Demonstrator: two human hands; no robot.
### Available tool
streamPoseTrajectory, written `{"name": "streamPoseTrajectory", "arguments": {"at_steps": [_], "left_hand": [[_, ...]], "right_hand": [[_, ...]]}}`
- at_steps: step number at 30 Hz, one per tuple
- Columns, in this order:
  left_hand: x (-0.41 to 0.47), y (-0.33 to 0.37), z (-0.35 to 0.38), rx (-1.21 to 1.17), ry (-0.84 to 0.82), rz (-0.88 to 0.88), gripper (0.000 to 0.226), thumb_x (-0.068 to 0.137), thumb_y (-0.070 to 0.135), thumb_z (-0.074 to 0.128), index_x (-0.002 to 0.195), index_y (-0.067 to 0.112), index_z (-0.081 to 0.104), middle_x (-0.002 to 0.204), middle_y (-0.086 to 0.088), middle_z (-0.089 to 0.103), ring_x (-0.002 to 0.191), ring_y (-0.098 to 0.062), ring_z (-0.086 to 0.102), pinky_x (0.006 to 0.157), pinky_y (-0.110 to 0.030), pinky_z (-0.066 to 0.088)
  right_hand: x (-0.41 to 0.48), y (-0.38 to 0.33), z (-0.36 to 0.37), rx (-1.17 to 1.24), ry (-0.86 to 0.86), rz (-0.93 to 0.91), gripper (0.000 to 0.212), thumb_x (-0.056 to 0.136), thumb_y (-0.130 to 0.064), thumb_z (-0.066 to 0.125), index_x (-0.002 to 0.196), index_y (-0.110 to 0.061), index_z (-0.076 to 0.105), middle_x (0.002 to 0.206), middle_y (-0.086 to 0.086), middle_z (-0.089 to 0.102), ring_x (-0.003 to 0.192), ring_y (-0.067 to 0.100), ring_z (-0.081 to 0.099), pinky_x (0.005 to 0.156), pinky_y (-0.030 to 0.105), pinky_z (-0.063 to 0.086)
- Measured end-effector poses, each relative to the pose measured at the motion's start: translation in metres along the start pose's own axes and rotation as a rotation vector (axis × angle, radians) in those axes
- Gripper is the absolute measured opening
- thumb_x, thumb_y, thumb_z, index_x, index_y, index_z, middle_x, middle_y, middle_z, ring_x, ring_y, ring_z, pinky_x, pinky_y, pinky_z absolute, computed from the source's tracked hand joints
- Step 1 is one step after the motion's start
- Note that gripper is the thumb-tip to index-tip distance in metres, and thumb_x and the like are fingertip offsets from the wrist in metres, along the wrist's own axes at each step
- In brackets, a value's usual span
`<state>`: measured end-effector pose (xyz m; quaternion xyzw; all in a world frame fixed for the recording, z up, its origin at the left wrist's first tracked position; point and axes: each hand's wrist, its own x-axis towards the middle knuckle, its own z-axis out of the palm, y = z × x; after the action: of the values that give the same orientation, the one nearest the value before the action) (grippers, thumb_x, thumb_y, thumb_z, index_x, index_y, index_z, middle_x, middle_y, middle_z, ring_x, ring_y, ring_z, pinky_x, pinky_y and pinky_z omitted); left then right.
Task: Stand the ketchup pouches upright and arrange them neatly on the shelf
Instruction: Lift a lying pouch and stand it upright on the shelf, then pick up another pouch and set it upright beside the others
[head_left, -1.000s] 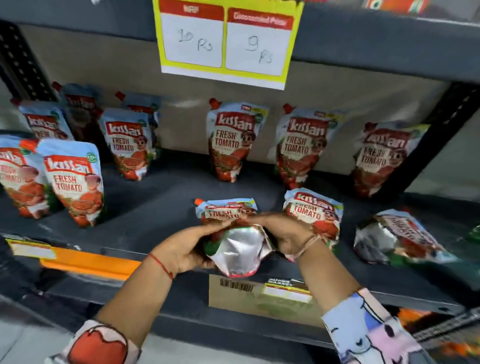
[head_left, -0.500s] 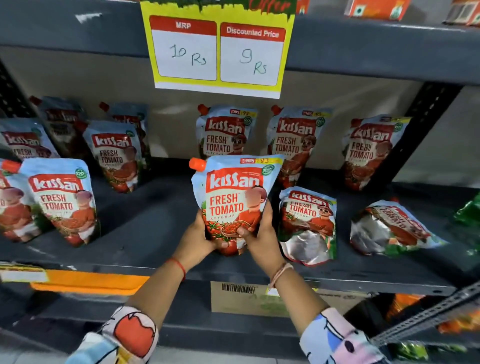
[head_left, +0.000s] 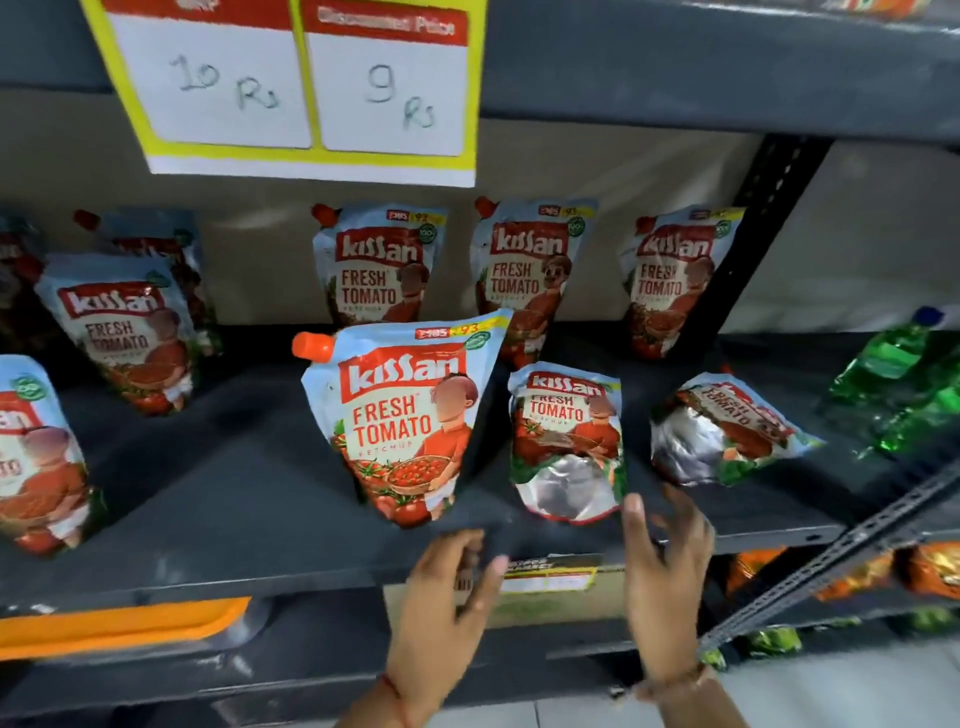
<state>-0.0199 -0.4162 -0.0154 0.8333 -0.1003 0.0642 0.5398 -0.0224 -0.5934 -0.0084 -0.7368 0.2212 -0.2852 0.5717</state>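
A ketchup pouch (head_left: 402, 415) with an orange cap stands upright near the front of the dark shelf (head_left: 234, 499). My left hand (head_left: 447, 613) is open just below it, off the pouch. My right hand (head_left: 667, 566) is open too, fingers spread, just under a pouch lying flat (head_left: 569, 441) with its silver base toward me. Another flat pouch (head_left: 727, 431) lies further right. Three pouches stand along the back wall (head_left: 379, 265) (head_left: 530, 270) (head_left: 670, 275). Several more upright pouches (head_left: 124, 332) fill the left side.
A yellow price sign (head_left: 306, 88) hangs from the shelf above. A black slotted upright (head_left: 748, 223) bounds the shelf on the right. Green bottles (head_left: 904, 384) lie beyond it. Orange packets (head_left: 852, 577) sit on the lower shelf, and a cardboard box (head_left: 550, 592) is below the shelf edge.
Both hands lifted a flat pouch, stood it upright on the shelf, then let go and drew back toward the front edge. The right hand has shifted right.
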Motion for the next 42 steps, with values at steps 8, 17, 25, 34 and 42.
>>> {"name": "streamPoseTrajectory", "arguments": {"at_steps": [8,17,25,34,42], "left_hand": [[0.098,0.037,0.057,-0.453,0.000,-0.608,0.063,0.059,0.060,0.068,0.098,0.010,0.067,0.101,-0.012,0.072,0.096,-0.028,0.064,0.094,-0.049,0.049],[0.091,0.040,0.056,-0.559,-0.411,-0.492,0.062,0.063,0.006,0.072,0.119,0.020,0.049,0.114,-0.003,0.063,0.108,-0.017,0.057,0.090,-0.030,0.050],[0.092,0.010,0.059,-0.352,-0.143,-0.229,0.086,0.037,0.022,0.079,0.112,0.039,0.040,0.116,0.017,0.051,0.110,0.002,0.048,0.099,-0.024,0.041],[0.046,0.006,0.070,0.081,0.252,-0.108,0.057,0.076,0.024,0.066,0.126,0.029,0.039,0.127,-0.004,0.051,0.121,-0.024,0.046,0.102,-0.043,0.043],[0.058,0.082,0.158,0.116,-0.170,0.095,0.088,0.069,0.079,0.023,0.136,0.022,0.030,0.134,0.013,0.033,0.127,0.000,0.026,0.107,-0.015,0.018]], "right_hand": [[0.101,0.001,0.007,0.324,-0.636,0.657,0.045,0.081,-0.029,0.062,0.121,-0.009,0.052,0.104,0.009,0.066,0.089,0.022,0.064,0.050,0.029,0.056],[0.136,0.007,-0.021,0.331,-1.128,0.357,0.064,0.059,-0.007,0.078,0.116,-0.020,0.054,0.108,0.005,0.070,0.102,0.015,0.064,0.091,0.031,0.052],[0.111,0.017,0.005,0.153,-0.933,-0.119,0.073,0.056,-0.015,0.077,0.114,-0.038,0.039,0.114,-0.015,0.056,0.107,-0.007,0.054,0.094,0.023,0.047],[0.065,0.029,-0.016,0.026,-0.567,-0.248,0.083,0.063,-0.057,0.070,0.130,-0.047,0.023,0.138,-0.021,0.034,0.130,0.006,0.035,0.106,0.026,0.038],[0.113,0.036,-0.079,0.153,0.122,0.278,0.089,0.058,-0.067,0.066,0.125,-0.016,0.035,0.127,0.014,0.043,0.111,0.028,0.050,0.094,0.050,0.048]]}}
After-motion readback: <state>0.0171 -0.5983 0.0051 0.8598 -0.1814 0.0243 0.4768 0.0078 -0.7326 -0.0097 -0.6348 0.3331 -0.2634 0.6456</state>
